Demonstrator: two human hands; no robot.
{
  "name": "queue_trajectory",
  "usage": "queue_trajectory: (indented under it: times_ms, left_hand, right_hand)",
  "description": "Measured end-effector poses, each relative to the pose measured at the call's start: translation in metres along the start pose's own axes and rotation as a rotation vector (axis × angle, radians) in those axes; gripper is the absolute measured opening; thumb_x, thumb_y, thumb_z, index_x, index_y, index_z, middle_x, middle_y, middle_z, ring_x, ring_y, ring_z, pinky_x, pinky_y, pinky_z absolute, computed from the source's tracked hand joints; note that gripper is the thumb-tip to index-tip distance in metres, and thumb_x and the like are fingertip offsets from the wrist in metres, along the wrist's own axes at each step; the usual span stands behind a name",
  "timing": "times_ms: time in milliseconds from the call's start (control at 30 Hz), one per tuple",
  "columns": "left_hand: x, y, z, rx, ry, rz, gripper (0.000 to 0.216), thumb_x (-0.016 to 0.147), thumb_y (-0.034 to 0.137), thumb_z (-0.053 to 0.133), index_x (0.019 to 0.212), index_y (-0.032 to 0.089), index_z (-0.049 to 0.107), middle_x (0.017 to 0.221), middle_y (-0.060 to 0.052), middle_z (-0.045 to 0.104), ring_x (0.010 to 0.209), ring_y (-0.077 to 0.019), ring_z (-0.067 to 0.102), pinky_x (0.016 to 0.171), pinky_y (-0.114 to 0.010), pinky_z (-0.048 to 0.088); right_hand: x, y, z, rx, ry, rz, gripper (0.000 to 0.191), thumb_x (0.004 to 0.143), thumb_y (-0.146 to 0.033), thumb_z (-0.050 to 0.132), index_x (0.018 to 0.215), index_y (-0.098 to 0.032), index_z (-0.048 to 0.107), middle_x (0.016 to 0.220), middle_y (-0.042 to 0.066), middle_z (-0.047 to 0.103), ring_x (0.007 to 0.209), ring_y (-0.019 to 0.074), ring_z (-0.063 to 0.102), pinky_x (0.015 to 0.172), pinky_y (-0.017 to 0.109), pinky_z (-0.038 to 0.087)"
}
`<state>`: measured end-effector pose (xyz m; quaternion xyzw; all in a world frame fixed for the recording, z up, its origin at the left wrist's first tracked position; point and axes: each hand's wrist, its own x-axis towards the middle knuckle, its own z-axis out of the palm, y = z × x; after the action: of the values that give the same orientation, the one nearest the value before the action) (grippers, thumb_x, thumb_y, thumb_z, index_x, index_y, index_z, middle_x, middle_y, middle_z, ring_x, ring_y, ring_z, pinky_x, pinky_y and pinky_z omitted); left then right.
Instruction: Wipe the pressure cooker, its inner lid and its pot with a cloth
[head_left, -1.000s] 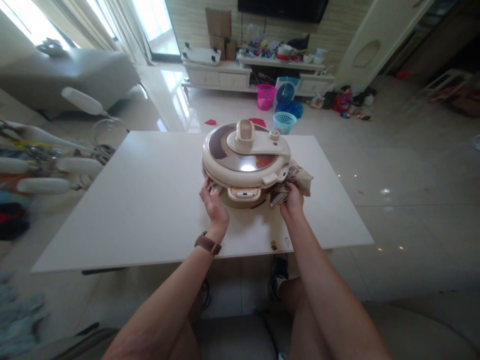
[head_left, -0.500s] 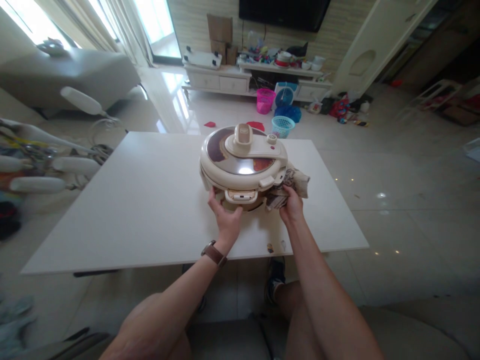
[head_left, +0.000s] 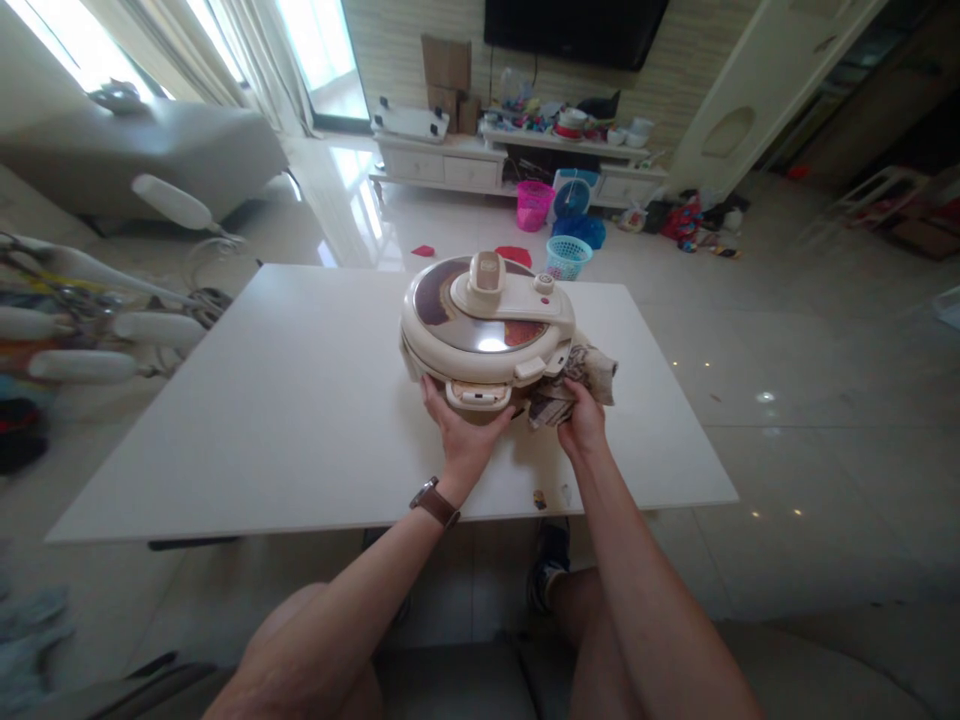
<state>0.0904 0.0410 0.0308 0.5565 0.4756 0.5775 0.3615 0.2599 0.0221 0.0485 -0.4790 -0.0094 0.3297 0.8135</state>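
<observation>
Electric pressure cooker (head_left: 487, 325), lid on, sits centre frame on white bench (head_left: 300, 400). Left hand (head_left: 465, 435) cups its front base, grip loose. Right hand (head_left: 581, 420) grip clenched on patterned cloth (head_left: 581, 370) against cooker's right side.

Pressure cooker (head_left: 487, 325) on desk (head_left: 300, 400), toward far middle. Cloth (head_left: 574, 375) on desk, touching cooker's right side. Left hand (head_left: 465, 435) at cooker's near front; right hand (head_left: 581, 420) on cloth. Baskets (head_left: 568, 255) on floor behind desk; cabinet (head_left: 517, 165) farther back.
</observation>
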Motion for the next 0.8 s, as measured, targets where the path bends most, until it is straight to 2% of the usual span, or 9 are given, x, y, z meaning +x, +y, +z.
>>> queue_trajectory:
  times_ms: [133, 267, 433, 600, 700, 800]
  left_hand:
    - [0.014, -0.003, -0.004, -0.060, 0.048, -0.060, 0.134, 0.057, 0.035, 0.100, 0.164, 0.025, 0.020, 0.173, -0.020, 0.020, 0.165, -0.0346, 0.017, 0.135, -0.048, 0.016]
    - [0.034, -0.011, -0.015, -0.156, 0.079, -0.060, 0.128, 0.053, 0.030, 0.100, 0.161, 0.022, 0.030, 0.169, -0.021, 0.030, 0.161, -0.0347, 0.028, 0.132, -0.046, 0.025]
    - [0.066, -0.025, -0.039, -0.243, 0.034, -0.008, 0.123, 0.049, 0.032, 0.100, 0.155, 0.016, 0.040, 0.159, -0.022, 0.045, 0.154, -0.0342, 0.042, 0.130, -0.042, 0.030]
    - [0.103, -0.038, -0.067, -0.221, -0.041, -0.053, 0.116, 0.043, 0.035, 0.103, 0.146, 0.016, 0.052, 0.146, -0.019, 0.059, 0.141, -0.0357, 0.056, 0.123, -0.046, 0.041]
    - [0.122, -0.050, -0.081, -0.267, 0.018, -0.081, 0.104, 0.047, 0.034, 0.103, 0.140, 0.018, 0.056, 0.144, -0.017, 0.061, 0.136, -0.0332, 0.060, 0.119, -0.044, 0.045]
    - [0.129, -0.059, -0.086, -0.360, 0.176, -0.205, 0.080, 0.059, 0.033, 0.098, 0.128, 0.022, 0.059, 0.139, -0.014, 0.063, 0.126, -0.0259, 0.065, 0.110, -0.039, 0.051]
  right_hand:
    - [-0.018, 0.006, -0.002, -0.048, 0.010, 0.023, 0.034, 0.062, -0.014, 0.079, 0.094, -0.020, 0.075, 0.087, -0.004, 0.080, 0.081, 0.0144, 0.076, 0.075, 0.026, 0.064]
    - [-0.038, 0.011, -0.004, -0.063, 0.016, 0.049, 0.037, 0.060, -0.015, 0.081, 0.096, -0.020, 0.076, 0.091, -0.003, 0.081, 0.085, 0.0159, 0.076, 0.077, 0.027, 0.063]
    - [-0.047, 0.009, -0.002, -0.083, 0.035, 0.132, 0.028, 0.062, -0.011, 0.077, 0.089, -0.017, 0.076, 0.086, 0.000, 0.081, 0.080, 0.0182, 0.075, 0.074, 0.029, 0.064]
    - [-0.036, 0.003, 0.000, 0.002, 0.056, 0.184, 0.027, 0.065, -0.008, 0.073, 0.090, -0.016, 0.075, 0.086, 0.000, 0.081, 0.077, 0.0165, 0.075, 0.075, 0.028, 0.064]
    - [-0.025, 0.004, -0.002, 0.026, 0.070, 0.172, 0.027, 0.067, -0.008, 0.070, 0.093, -0.016, 0.075, 0.084, 0.000, 0.081, 0.077, 0.0162, 0.075, 0.076, 0.028, 0.065]
    - [-0.016, 0.007, -0.006, 0.028, 0.064, 0.181, 0.028, 0.068, -0.009, 0.069, 0.095, -0.016, 0.074, 0.085, 0.000, 0.081, 0.077, 0.0167, 0.075, 0.075, 0.029, 0.065]
